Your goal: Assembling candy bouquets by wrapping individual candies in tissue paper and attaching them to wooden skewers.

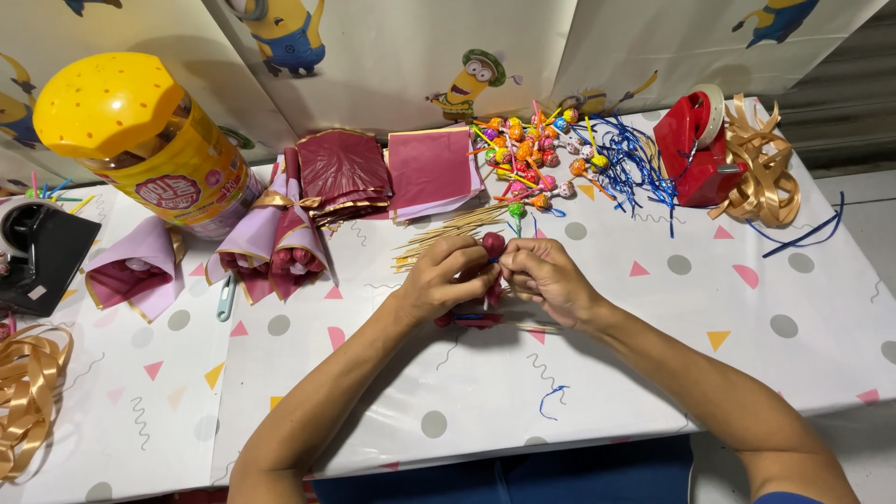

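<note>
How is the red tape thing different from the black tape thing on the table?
The red tape dispenser stands at the far right of the table, fully in view, beside a heap of gold ribbon. The black tape dispenser sits at the left edge, partly cut off by the picture. The red one is shiny red; the black one is dark with a pale roll. Both rest on the table, away from the hands.

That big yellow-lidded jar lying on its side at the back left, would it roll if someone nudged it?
The jar probably would: it lies on its round side. The paper cones beside it might stop it. It seems mostly empty, so likely light for its size.
</note>
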